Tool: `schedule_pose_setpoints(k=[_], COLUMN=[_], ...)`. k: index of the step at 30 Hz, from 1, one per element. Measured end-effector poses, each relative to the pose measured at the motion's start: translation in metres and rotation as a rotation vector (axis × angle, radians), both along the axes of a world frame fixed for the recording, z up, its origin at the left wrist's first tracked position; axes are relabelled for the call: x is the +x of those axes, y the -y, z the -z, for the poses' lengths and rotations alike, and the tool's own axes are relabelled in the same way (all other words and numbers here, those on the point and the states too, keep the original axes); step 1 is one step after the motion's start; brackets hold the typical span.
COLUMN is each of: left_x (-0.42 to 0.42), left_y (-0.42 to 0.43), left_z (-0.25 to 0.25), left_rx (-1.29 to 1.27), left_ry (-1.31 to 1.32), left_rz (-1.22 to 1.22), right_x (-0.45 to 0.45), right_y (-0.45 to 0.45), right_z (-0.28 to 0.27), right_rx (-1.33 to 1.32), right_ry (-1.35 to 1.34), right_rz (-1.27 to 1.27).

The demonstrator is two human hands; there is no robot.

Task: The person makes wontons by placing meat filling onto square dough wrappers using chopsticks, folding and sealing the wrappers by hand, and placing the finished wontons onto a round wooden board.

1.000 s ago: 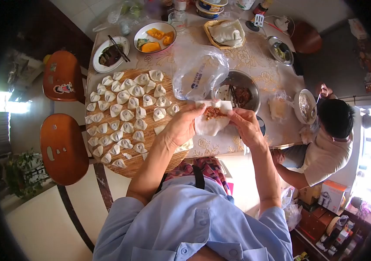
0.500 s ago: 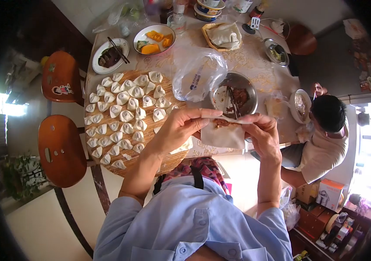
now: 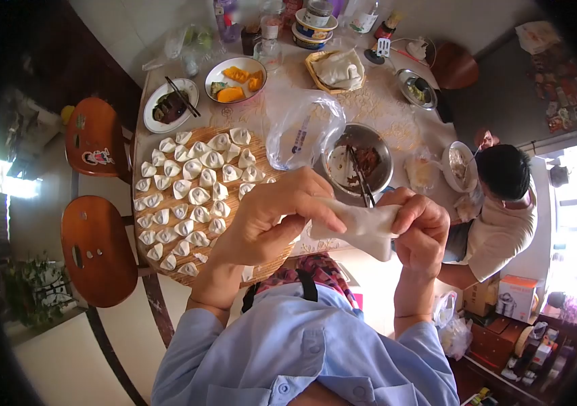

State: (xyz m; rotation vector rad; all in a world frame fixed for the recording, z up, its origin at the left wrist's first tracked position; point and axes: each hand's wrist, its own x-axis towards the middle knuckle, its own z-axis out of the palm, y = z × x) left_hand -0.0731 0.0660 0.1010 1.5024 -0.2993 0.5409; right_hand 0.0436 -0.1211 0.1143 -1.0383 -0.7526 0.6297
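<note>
A pale wonton wrapper (image 3: 361, 227), folded over so its filling is covered, is stretched between my two hands. My left hand (image 3: 278, 213) pinches its left end with thumb and fingers. At the other end, my right hand (image 3: 418, 230) grips the dough between curled fingers and thumb. Just beyond the wrapper stands a steel bowl (image 3: 388, 157) of reddish minced filling (image 3: 367, 162), with dark chopsticks (image 3: 357, 172) leaning in it. Left of my hands, many folded wontons (image 3: 198, 195) lie in rows on a round wooden board (image 3: 251, 139).
A crumpled clear plastic bag (image 3: 305, 125) lies behind the bowl. Farther back are a plate with chopsticks (image 3: 156, 124), a bowl of orange pumpkin pieces (image 3: 233, 93) and a cloth-lined basket (image 3: 312, 64). Another person (image 3: 501, 216) sits at the right beside a white bowl (image 3: 461, 186).
The wrapper, earlier hanging flat with filling visible near its top, is now folded over the filling. Both hands have come lower and closer to me, and the view has shifted slightly.
</note>
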Motion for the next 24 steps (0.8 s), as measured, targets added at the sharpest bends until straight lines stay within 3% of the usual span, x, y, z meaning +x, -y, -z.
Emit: schedule_pose_setpoints(k=[2,4,8,11,16,24], left_x=[0.002,0.005,0.003,0.001,0.003,0.007], left_y=[-0.001,0.01,0.015,0.021,0.033,0.032], left_z=[-0.003,-0.003,-0.003,0.001,0.012,0.01], left_rx=[0.045,-0.093,-0.239,-0.314,-0.493,-0.73], left_ry=[0.097,0.121,0.087,0.066,0.019,-0.036], left_rz=[0.019,0.008,-0.023,-0.113,-0.28,-0.127], right_x=[-0.005,-0.007,-0.001,-0.011,-0.018,-0.022], right_y=[-0.003,-0.006,-0.005,-0.008,-0.023,-0.029], right_z=[0.001,0.0,0.001,0.001,0.001,0.004], right_rx=[0.092,0.154,0.131,0.098,0.224,0.239], right_ry=[-0.013,-0.022,0.29,0.198,0.138,-0.006], right_rz=[-0.031,-0.063,0.05,0.249,0.3,0.411])
